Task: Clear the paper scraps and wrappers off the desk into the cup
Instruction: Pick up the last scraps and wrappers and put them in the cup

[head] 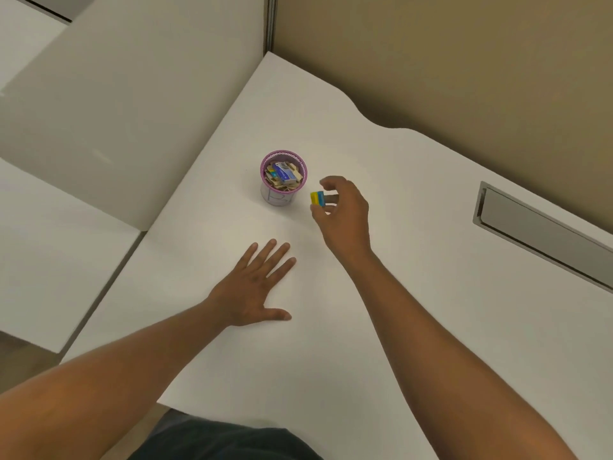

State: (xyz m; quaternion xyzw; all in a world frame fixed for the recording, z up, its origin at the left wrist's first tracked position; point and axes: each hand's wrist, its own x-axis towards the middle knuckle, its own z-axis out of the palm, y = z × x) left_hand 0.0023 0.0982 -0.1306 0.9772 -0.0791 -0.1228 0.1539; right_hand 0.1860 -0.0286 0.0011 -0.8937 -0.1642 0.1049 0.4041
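Observation:
A small cup (281, 197) with a purple mesh rim stands on the white desk (414, 260); it is packed with brown paper scraps and a blue-and-white wrapper. Just to the right of the cup, my right hand (345, 214) pinches a small yellow-and-blue wrapper (317, 198) between thumb and fingers, held slightly above the desk. My left hand (255, 287) lies flat on the desk nearer to me, palm down, fingers spread, holding nothing.
A grey cable slot (537, 234) is set into the desk at the right. White partition panels (132, 111) border the desk on the left, and a tan wall (464, 61) stands behind. The desk's front edge runs just above my lap.

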